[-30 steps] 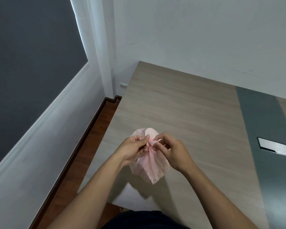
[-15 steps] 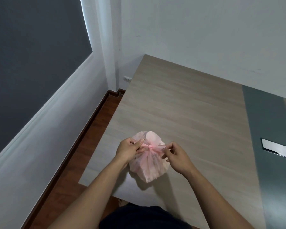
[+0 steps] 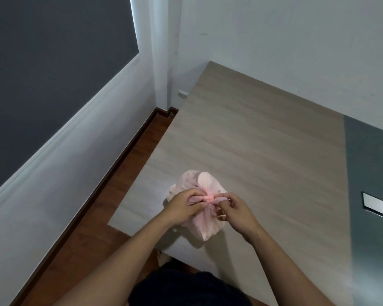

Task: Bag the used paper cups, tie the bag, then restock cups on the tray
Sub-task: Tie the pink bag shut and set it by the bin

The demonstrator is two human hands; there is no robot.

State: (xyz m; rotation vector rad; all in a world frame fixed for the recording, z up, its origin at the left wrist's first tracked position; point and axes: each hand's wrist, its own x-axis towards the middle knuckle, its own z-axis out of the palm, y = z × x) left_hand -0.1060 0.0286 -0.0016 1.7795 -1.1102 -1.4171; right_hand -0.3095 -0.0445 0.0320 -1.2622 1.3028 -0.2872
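Bag contents indistinct; metal plate cut off.

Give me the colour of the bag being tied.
Pale translucent pink bag, darker pink at the knot; head view.

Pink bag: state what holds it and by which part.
Both hands hold the pink bag at its tied neck: the left hand pinches the loose end left of the knot, the right hand the end on its right.

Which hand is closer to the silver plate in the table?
The right hand, pinching the pink bag, sits toward the silver plate; the left hand is farther.
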